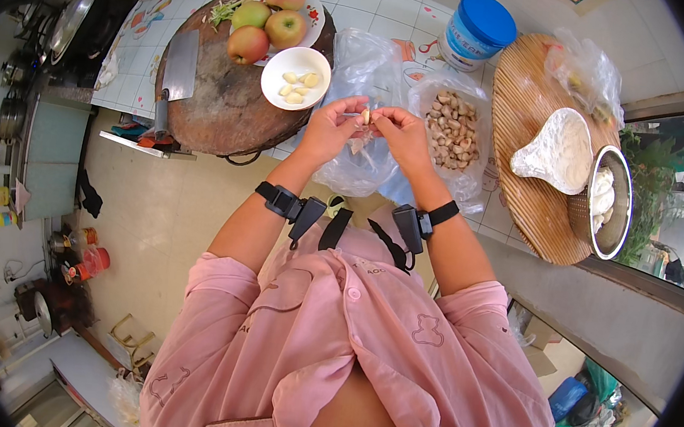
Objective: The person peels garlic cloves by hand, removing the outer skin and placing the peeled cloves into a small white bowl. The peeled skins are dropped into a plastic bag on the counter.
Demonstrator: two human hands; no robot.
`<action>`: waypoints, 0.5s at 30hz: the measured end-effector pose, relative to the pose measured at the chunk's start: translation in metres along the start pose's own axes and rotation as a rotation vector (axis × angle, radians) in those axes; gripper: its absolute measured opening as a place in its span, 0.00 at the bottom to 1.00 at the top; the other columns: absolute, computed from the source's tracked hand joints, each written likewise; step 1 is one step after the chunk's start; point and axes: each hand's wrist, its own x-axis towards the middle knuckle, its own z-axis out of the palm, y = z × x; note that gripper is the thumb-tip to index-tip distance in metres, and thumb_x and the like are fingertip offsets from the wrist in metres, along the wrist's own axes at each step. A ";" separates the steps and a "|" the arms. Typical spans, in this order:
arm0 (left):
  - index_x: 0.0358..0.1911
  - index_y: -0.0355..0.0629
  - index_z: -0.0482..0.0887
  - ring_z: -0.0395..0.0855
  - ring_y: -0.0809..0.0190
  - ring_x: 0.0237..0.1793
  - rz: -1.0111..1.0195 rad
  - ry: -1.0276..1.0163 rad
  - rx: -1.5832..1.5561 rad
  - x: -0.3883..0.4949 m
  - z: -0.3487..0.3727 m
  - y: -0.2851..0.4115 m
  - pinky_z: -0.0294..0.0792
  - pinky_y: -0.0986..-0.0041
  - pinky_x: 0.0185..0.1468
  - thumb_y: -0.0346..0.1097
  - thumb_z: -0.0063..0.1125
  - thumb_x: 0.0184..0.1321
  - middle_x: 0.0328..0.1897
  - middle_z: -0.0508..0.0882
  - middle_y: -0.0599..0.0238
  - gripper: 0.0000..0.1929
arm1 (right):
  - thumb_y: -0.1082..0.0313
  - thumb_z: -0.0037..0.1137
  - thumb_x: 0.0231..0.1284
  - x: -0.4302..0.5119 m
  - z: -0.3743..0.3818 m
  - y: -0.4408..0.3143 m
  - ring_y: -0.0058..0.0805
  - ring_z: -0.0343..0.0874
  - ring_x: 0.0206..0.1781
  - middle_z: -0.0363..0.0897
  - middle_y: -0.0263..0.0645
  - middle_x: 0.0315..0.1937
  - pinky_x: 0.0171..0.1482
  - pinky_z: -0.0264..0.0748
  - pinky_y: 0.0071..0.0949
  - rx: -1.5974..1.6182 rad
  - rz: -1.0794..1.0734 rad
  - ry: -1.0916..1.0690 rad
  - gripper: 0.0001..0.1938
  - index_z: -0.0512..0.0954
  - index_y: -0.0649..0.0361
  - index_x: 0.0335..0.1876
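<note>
A garlic clove [365,116] is pinched between the fingertips of my left hand [337,127] and my right hand [401,133], in the middle of the head view. Below them a clear plastic bag [346,173] lies on the counter with bits of papery garlic skin [357,145] on it. Just left of my hands, several peeled cloves [294,88] lie in a white bowl [272,91], which stands on a round wooden chopping board [227,115]. On the right, many unpeeled garlic cloves [452,131] fill a tray wrapped in thin plastic [419,100].
A cleaver [181,65] lies on the board's left side, its handle towards me. Behind the bowl are several apples [285,28] on a plate [316,17]. A blue-lidded tub [476,34] stands at the back. To the right, a slatted mat [527,83] bears a flour-filled bag [558,149] and a metal colander [621,205].
</note>
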 end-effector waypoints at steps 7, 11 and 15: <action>0.55 0.35 0.78 0.83 0.70 0.42 -0.010 0.015 -0.045 0.005 0.001 -0.004 0.77 0.77 0.47 0.29 0.61 0.62 0.46 0.84 0.64 0.17 | 0.72 0.58 0.61 0.000 -0.002 0.003 0.17 0.79 0.33 0.82 0.34 0.31 0.38 0.76 0.17 0.037 -0.029 0.064 0.07 0.81 0.67 0.40; 0.51 0.35 0.80 0.83 0.70 0.40 -0.025 0.059 -0.124 0.005 0.002 -0.004 0.77 0.78 0.45 0.29 0.62 0.62 0.44 0.85 0.64 0.14 | 0.71 0.57 0.63 0.001 -0.007 0.007 0.18 0.80 0.36 0.82 0.33 0.34 0.41 0.77 0.18 -0.092 -0.014 0.083 0.08 0.80 0.65 0.44; 0.47 0.36 0.81 0.82 0.70 0.41 0.006 0.055 -0.091 0.005 0.000 -0.005 0.77 0.77 0.45 0.28 0.62 0.61 0.44 0.85 0.65 0.12 | 0.71 0.56 0.64 0.000 -0.003 0.006 0.19 0.81 0.37 0.83 0.34 0.36 0.40 0.77 0.18 -0.066 -0.001 0.056 0.08 0.81 0.64 0.44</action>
